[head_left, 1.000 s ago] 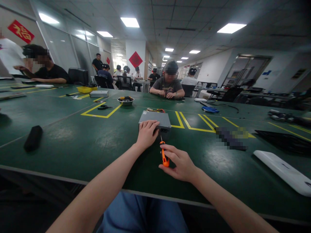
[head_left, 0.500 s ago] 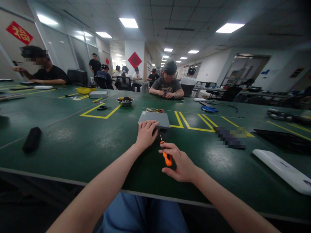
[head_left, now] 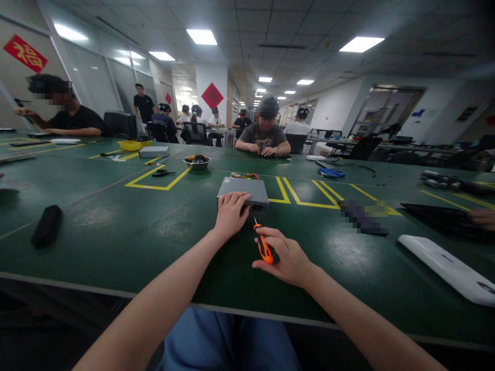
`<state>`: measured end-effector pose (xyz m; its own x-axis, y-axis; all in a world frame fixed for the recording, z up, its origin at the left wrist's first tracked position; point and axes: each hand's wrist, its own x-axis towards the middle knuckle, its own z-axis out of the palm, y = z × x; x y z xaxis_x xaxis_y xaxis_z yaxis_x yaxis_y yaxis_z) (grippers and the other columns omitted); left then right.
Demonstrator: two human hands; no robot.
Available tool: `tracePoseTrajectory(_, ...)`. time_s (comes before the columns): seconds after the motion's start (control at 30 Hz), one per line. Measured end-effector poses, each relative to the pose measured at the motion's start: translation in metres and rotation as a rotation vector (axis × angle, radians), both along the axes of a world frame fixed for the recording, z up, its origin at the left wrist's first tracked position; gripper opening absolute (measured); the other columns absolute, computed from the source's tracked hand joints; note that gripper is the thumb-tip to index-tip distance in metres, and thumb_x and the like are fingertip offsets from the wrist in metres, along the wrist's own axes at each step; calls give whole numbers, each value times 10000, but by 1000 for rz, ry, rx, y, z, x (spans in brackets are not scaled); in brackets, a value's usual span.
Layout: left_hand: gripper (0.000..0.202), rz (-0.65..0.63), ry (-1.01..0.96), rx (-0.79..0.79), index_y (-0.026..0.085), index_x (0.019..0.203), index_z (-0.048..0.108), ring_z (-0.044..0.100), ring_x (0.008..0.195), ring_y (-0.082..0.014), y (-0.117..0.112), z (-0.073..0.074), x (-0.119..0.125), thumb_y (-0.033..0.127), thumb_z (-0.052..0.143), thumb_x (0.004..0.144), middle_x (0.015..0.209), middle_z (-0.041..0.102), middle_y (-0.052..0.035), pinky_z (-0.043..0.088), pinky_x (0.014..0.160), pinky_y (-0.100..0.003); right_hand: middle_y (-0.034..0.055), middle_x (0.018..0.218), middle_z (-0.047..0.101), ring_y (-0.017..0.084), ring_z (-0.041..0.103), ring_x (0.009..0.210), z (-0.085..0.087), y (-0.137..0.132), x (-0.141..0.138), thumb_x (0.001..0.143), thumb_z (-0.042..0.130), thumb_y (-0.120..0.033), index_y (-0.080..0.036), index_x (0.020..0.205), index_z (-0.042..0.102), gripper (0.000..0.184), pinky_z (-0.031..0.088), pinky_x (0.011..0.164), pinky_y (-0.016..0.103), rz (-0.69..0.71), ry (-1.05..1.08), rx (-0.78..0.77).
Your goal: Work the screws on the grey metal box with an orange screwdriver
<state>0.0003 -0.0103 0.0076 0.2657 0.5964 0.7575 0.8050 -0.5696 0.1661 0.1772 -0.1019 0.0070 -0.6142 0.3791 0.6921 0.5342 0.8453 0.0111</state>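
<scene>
A grey metal computer power supply [head_left: 244, 188] lies on the green table, with coloured wires at its far side and a black socket on the side facing me. My left hand [head_left: 232, 214] lies over its near left part, fingers on top and thumb down the front, holding it. A screwdriver [head_left: 264, 249] with an orange and black handle is held between the thumb and fingers of my right hand [head_left: 286, 256]. Its shaft points at the near face of the power supply, below the socket; I cannot tell whether the tip touches.
On the left lies a black oblong object [head_left: 47, 226]; a white device [head_left: 444, 268] is at the right. Farther back are a metal bowl [head_left: 197, 166] of small things, a yellow tray [head_left: 133, 145] and blue gloves [head_left: 330, 172]. Another person [head_left: 263, 136] sits opposite.
My right thumb and fingers have shifted around the screwdriver handle, which leans slightly differently. Another person's hand has appeared at the right edge. My left hand stays on the power supply.
</scene>
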Motion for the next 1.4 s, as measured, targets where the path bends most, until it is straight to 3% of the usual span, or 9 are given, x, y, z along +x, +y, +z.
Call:
tracePoseTrajectory(0.17,297,1,-8,6,249,1118,533,466,1094,-210,1,-1,1,239,494,824,1167,572,-34,316,933,-383,171,1138,532,190,604,951,4,-1,-2,895,403,-172,-135,1156,433,265,543,700,259,-34,-179,165)
tracePoseTrajectory(0.37,309,5,-14,1,257,1119,533,466,1094,-209,1,0,2,228,506,812,1163,576,-26,319,928,-379,123,912,598,175,622,778,1,7,-4,852,544,-276,-131,973,489,197,544,654,272,-95,-54,323)
tracePoseTrajectory(0.6,293,8,-3,-2,252,1116,533,468,1089,-210,-1,1,1,242,491,826,1168,576,-27,313,933,-383,186,1089,545,227,598,946,5,-1,-3,864,494,-276,-176,1108,470,265,531,686,295,-61,-205,306)
tracePoseTrajectory(0.67,295,7,-4,-1,252,1118,533,467,1090,-208,0,1,1,240,492,825,1167,575,-26,312,934,-383,198,1095,552,219,610,909,7,-2,-4,857,503,-256,-166,1094,480,255,526,678,294,-46,-224,318)
tracePoseTrajectory(0.83,312,5,-3,-6,253,1128,529,467,1091,-207,0,1,0,237,505,817,1173,572,-26,312,935,-382,181,1048,607,161,628,748,7,2,-5,855,539,-273,-131,998,490,207,520,617,260,-25,-115,347)
tracePoseTrajectory(1.0,316,3,-6,-5,259,1130,531,465,1091,-209,1,1,0,236,505,816,1171,571,-28,314,936,-386,236,1131,551,232,602,974,7,-2,-5,880,474,-315,-88,1119,444,332,532,706,290,20,-110,251)
tracePoseTrajectory(1.1,318,5,-10,-8,259,1130,530,467,1085,-208,1,0,0,234,505,815,1169,571,-27,316,933,-386,224,1144,545,211,621,929,8,-4,-6,888,456,-263,-136,1120,461,265,527,682,274,-1,-176,292)
tracePoseTrajectory(1.23,312,-3,-11,-6,256,1128,526,467,1085,-207,1,0,1,239,504,817,1169,573,-24,313,931,-385,175,1011,620,162,643,763,7,-1,-8,856,537,-321,-152,945,487,198,523,636,246,-3,-103,384)
tracePoseTrajectory(1.4,308,-3,-15,-5,253,1125,526,467,1082,-204,1,0,1,235,501,819,1161,577,-23,316,923,-377,214,1092,589,199,630,912,3,1,-6,879,480,-304,-94,1048,466,270,538,712,266,-12,-124,344)
